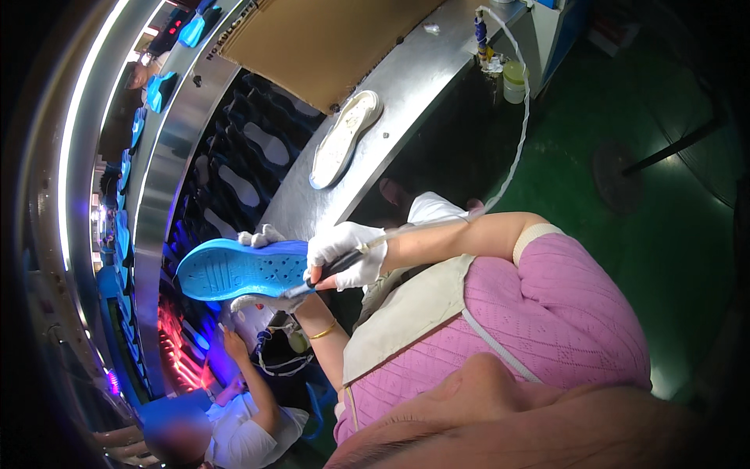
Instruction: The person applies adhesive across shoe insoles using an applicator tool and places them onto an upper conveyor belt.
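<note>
A bright blue shoe sole (pixel 234 270) with a patterned, dimpled face is held up in front of me. My left hand (pixel 263 235), in a white glove, wraps round the sole from behind; its fingertips show at the edges and the palm is hidden. My right hand (pixel 348 248), in a white glove with bare fingertips, is closed on a dark-handled tool (pixel 344 264) fed by a thin hose. The tool's tip lies by the sole's near edge; whether it touches, I cannot tell. A white shoe sole (pixel 344 141) lies on the metal bench (pixel 406 86) beyond my hands.
A cardboard sheet (pixel 320 47) covers part of the bench. Dark racks of soles (pixel 242 148) lie beyond, then a conveyor with blue soles (pixel 123 234). The whitish hose (pixel 519 133) loops past a lidded jar (pixel 514 82). A co-worker in white (pixel 258 438) is at lower left.
</note>
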A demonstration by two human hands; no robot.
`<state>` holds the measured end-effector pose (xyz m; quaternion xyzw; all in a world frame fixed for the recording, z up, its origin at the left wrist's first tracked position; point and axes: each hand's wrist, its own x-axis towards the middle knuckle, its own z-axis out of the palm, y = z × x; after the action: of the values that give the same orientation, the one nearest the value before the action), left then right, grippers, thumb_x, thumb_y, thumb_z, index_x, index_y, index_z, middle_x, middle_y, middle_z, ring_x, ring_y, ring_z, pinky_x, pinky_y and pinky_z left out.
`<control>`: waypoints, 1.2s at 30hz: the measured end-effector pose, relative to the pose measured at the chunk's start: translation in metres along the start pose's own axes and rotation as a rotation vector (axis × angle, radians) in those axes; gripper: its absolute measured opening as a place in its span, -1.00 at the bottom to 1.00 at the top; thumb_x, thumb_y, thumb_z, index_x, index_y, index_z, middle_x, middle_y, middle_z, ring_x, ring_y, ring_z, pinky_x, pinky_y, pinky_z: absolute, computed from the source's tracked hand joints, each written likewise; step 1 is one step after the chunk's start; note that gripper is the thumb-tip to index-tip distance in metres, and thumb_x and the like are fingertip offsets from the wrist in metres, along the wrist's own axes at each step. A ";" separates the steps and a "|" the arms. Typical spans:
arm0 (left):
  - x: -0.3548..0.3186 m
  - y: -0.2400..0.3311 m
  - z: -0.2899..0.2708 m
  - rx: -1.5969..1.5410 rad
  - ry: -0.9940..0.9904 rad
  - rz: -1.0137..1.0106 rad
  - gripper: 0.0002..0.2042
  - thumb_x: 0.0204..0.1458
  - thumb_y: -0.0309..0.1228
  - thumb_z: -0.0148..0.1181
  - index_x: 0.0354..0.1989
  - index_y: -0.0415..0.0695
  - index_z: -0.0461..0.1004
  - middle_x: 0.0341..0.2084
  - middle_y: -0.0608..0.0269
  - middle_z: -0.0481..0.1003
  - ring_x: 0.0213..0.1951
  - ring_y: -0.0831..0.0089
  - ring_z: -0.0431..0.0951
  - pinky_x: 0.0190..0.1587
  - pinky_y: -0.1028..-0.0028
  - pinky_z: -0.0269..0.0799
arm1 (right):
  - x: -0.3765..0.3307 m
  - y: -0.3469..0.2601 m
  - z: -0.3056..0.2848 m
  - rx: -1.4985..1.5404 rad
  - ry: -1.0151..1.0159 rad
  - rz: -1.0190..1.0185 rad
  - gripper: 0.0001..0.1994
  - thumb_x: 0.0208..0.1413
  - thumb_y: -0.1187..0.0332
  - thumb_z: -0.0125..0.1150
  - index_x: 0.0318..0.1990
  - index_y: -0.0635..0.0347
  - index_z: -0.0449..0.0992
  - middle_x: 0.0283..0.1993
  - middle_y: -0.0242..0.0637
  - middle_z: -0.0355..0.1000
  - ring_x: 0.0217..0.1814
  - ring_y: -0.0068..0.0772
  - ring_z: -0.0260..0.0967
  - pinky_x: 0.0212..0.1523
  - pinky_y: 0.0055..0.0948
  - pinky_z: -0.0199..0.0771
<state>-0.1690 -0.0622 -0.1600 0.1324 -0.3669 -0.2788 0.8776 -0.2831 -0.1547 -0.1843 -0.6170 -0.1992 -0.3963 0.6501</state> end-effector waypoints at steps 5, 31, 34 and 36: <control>0.008 0.000 -0.011 -0.030 -0.034 -0.057 -0.10 -0.20 0.20 0.11 0.14 -0.33 0.07 0.02 -0.01 0.29 0.03 0.19 0.36 0.28 0.22 0.02 | 0.012 0.012 -0.004 0.639 0.204 0.780 -0.85 -0.11 0.57 0.27 -0.36 0.19 0.44 -0.46 -0.29 0.44 -0.54 -0.57 0.38 -0.55 -0.64 0.36; 0.082 0.035 -0.077 0.501 0.074 -0.490 -0.06 -0.33 0.34 0.09 0.06 -0.30 0.25 -0.20 0.01 0.48 -0.23 0.30 0.56 -0.22 0.36 0.55 | 0.073 0.049 -0.063 0.033 -0.279 0.757 -0.90 -0.21 0.54 0.26 -0.47 0.21 0.49 -0.43 -0.32 0.43 -0.37 -0.50 0.37 -0.30 -0.58 0.41; 0.094 0.033 -0.070 0.481 0.123 -0.571 -0.13 -0.23 0.30 0.07 0.05 -0.29 0.26 -0.26 0.02 0.49 -0.27 0.33 0.56 -0.25 0.40 0.55 | 0.074 0.056 -0.055 -0.141 -0.279 0.613 -0.92 -0.17 0.57 0.15 -0.46 0.21 0.45 -0.48 -0.36 0.39 -0.39 -0.51 0.31 -0.32 -0.54 0.36; 0.103 0.037 -0.077 0.586 0.169 -0.707 -0.21 -0.15 0.25 0.06 0.03 -0.27 0.29 -0.27 0.07 0.48 -0.33 0.38 0.55 -0.30 0.45 0.55 | 0.079 0.061 -0.054 -0.328 -0.411 0.313 -0.91 -0.20 0.59 0.12 -0.48 0.20 0.46 -0.48 -0.36 0.39 -0.39 -0.52 0.32 -0.32 -0.54 0.36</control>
<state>-0.0399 -0.0902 -0.1389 0.5140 -0.2900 -0.4336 0.6810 -0.2010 -0.2329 -0.1731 -0.8042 -0.1623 -0.1851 0.5409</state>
